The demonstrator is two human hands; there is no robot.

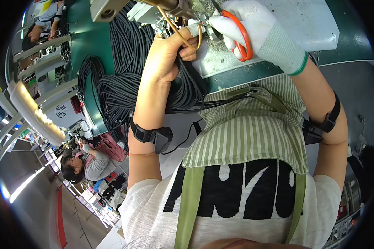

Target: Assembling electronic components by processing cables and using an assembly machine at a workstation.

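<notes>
My left hand (170, 52) is bare, with a white covering on one fingertip. Its fingers are closed in a pinch beside small metal parts under a machine; what they hold is too small to make out. A tan bent tube (200, 39) curves in front of these fingers. My right hand (257, 29), in a white knit glove with a green cuff, is closed on red-handled scissors (248, 49). One handle loop stands out below the glove. The gloved fingertips are close to a small metal block (212, 33), near the left fingertips.
Bundles of black cable (122, 89) lie on the green table (81, 23) at the left, some strands reaching my apron. A metal machine head (170, 6) overhangs the work. Wire scraps litter a white sheet (311, 29). Two people sit farther left, near a lamp bar (33, 112).
</notes>
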